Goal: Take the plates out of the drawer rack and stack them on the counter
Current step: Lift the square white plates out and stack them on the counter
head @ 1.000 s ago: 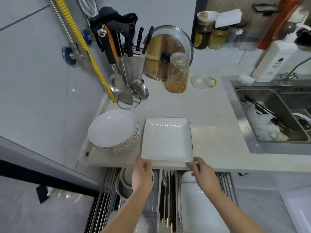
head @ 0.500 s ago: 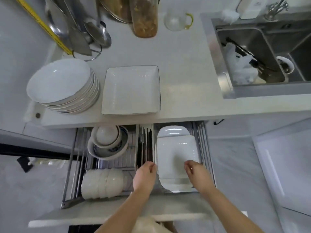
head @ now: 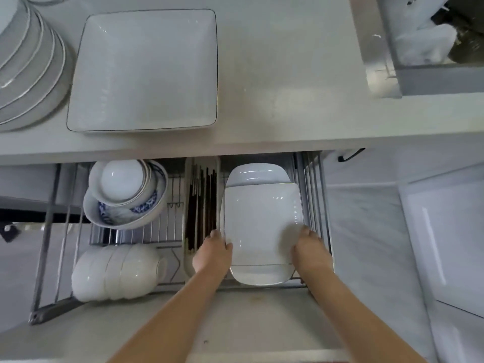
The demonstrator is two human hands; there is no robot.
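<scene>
White rectangular plate [head: 262, 218], rounded corners, sits in the right-hand compartment of the wire drawer rack [head: 314, 195]. Head view, the only view. Long axis runs front to back of the drawer, one short end toward the desk [head: 282, 74], the other toward the person; the face looks tilted up toward the camera. Behind it a second white plate [head: 258, 174] with the same orientation, only its far end showing. In front, the near edge of a third plate [head: 262, 275] shows below the first.

Left hand [head: 213, 254] grips the left long edge of the front plate near its lower corner, thumb on the face, fingers hidden behind the rim. Right hand [head: 311, 248] holds the right long edge at about the same height, fingers curled round it. Both forearms enter from the bottom of the frame.

Between the plate compartment and the bowls: narrow tray of dark chopsticks [head: 201, 203], lying front to back. Left compartment: blue-patterned bowl [head: 146, 208] with smaller bowls nested in it, and a row of white bowls [head: 115, 273] on their sides.

On the desk: square white plate [head: 144, 72] with a thin dark rim, lying flat; stack of round plates [head: 28, 64] just beside it at left. Steel sink [head: 385, 74] edge at upper right.
</scene>
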